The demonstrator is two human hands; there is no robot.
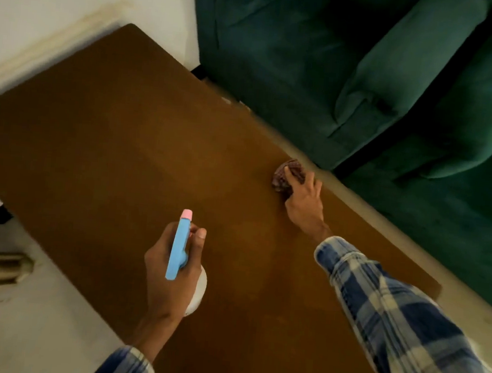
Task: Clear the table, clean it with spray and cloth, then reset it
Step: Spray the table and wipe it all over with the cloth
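A white spray bottle (197, 292) with a blue head is gripped by the closed fingers of the left hand (172, 272), held above the near part of the brown table (108, 150). A dark crumpled cloth (284, 176) is pressed onto the table's right edge under the right hand (303, 200), fingers curled on it, near the green sofa (367, 78).

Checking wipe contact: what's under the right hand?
A bunched dark checked cloth sits under the right hand's fingers, pressed on the brown table near its sofa-side edge. The cloth's part beneath the palm is hidden.
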